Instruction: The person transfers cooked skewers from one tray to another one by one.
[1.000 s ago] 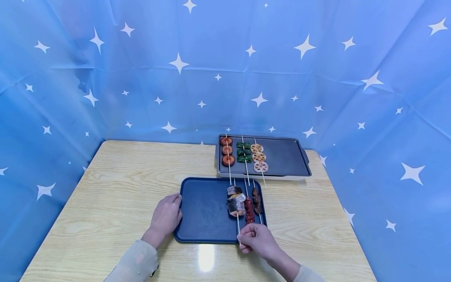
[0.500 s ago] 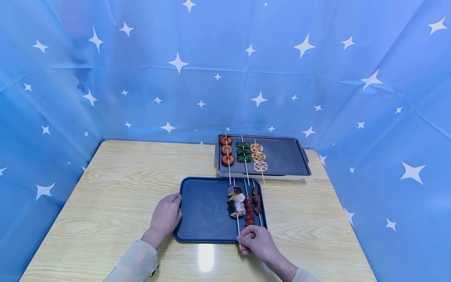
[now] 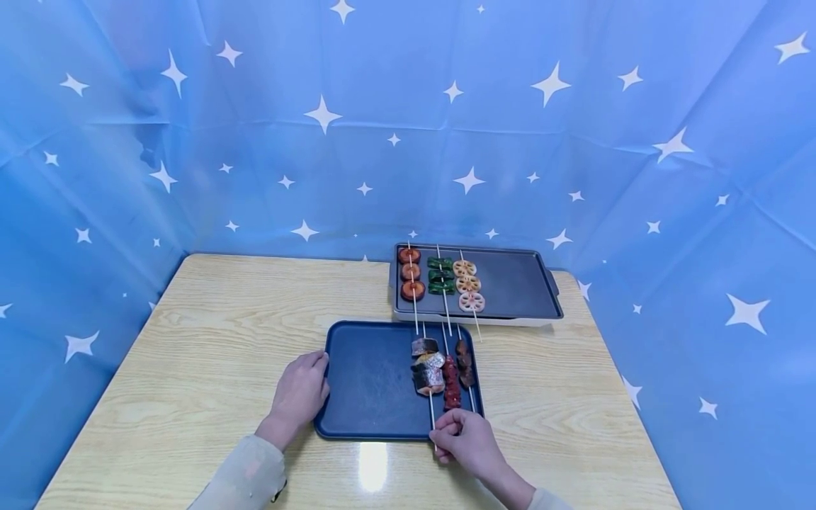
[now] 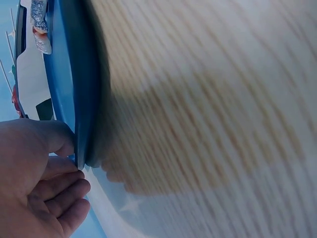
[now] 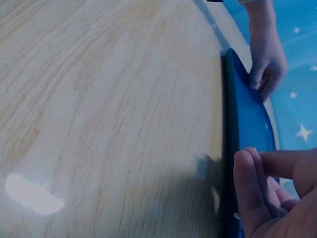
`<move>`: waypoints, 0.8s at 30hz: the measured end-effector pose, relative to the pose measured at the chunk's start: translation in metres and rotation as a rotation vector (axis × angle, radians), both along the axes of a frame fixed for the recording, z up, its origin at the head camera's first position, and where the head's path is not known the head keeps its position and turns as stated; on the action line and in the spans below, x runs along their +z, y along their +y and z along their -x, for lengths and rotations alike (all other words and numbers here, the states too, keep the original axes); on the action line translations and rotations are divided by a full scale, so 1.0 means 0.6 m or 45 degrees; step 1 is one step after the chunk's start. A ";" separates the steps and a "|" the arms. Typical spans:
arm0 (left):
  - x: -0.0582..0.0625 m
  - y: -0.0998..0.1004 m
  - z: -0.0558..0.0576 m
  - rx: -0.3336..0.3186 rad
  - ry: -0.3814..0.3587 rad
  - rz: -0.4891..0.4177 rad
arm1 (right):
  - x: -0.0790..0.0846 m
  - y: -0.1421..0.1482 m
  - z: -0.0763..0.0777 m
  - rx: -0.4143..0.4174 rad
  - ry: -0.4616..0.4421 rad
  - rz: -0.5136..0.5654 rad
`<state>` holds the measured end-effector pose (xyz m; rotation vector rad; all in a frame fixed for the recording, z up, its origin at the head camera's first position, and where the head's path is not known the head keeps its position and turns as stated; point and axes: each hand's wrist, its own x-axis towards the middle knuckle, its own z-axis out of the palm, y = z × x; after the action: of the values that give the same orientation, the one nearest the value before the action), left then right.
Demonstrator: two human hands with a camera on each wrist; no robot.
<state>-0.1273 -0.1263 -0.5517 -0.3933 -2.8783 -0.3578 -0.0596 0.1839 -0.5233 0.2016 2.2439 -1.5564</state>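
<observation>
Fish skewer (image 3: pixel 428 377) lies over the blue tray's (image 3: pixel 366 382) right half, long axis near front-to-back, tip toward the counter's (image 3: pixel 210 340) back edge, butt end past the tray's front rim and pinched in the right hand (image 3: pixel 468 440). Left hand (image 3: pixel 299 386) clamps the tray's left rim; broad tray floor stretches from there to the fish. Red skewer (image 3: pixel 451 382) just beside it narrows the room rightward.

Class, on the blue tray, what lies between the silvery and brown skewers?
The head view shows the red skewer between the silvery skewer and the brown skewer.
</observation>
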 end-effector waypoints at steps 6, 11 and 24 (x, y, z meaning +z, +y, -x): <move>0.000 0.000 0.000 0.000 0.001 -0.003 | -0.009 0.000 0.001 0.020 0.035 -0.078; 0.000 0.000 0.000 0.003 -0.001 -0.008 | -0.008 -0.003 0.000 0.052 0.087 -0.100; -0.005 0.000 0.002 -0.012 0.034 0.005 | -0.005 -0.002 0.007 0.181 0.170 -0.222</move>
<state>-0.1288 -0.1265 -0.5545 -0.4091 -2.8523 -0.3457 -0.0640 0.1826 -0.5265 -0.0136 2.4404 -1.3373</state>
